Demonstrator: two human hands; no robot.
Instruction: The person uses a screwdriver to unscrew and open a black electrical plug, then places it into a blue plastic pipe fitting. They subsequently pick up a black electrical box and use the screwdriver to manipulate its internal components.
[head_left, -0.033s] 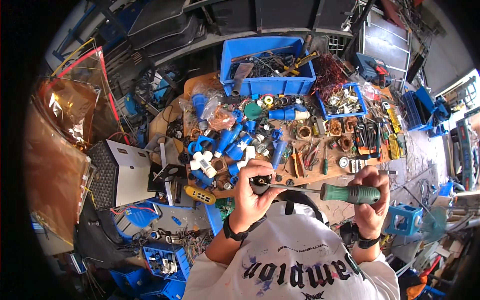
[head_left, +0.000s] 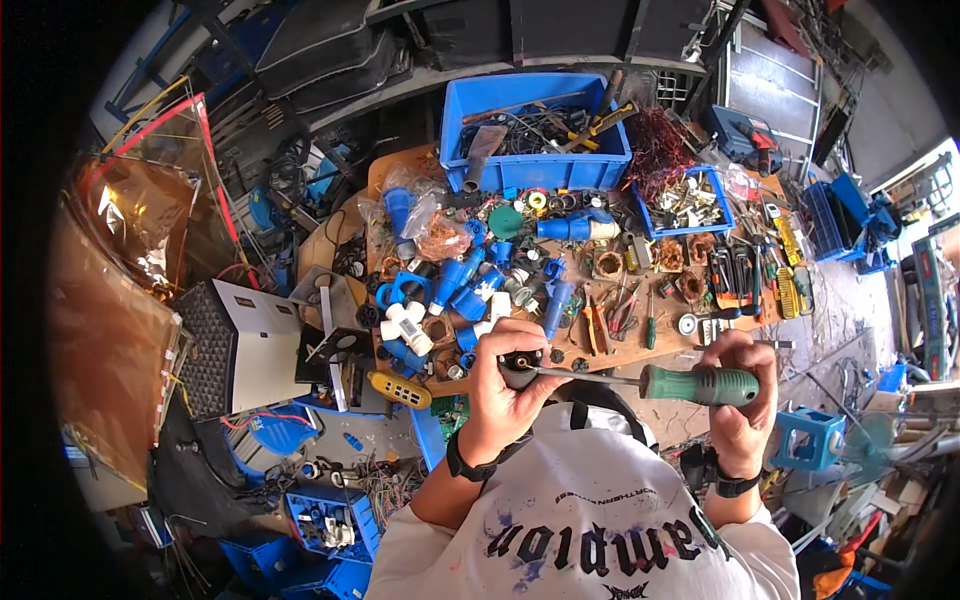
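My left hand [head_left: 500, 395] grips a small dark round part [head_left: 515, 370] with a brass-coloured piece inside its top opening. My right hand [head_left: 745, 420] is closed on a screwdriver [head_left: 700, 388] with a green and black handle; its long shaft points left and its tip meets the opening of the dark part. Both hands are over my lap, just in front of the wooden bench [head_left: 655, 355]. Blue and white plastic fittings [head_left: 405, 325] and several hand tools [head_left: 600, 325] lie on the bench just beyond my hands.
A blue crate [head_left: 535, 165] of cables stands at the bench's back, beside a smaller blue tray [head_left: 645, 220] of metal parts. A yellow power strip [head_left: 398, 389] sits at the front left edge. A metal case [head_left: 235, 350] stands left. Blue crates [head_left: 330, 525] and loose wires lie on the floor below.
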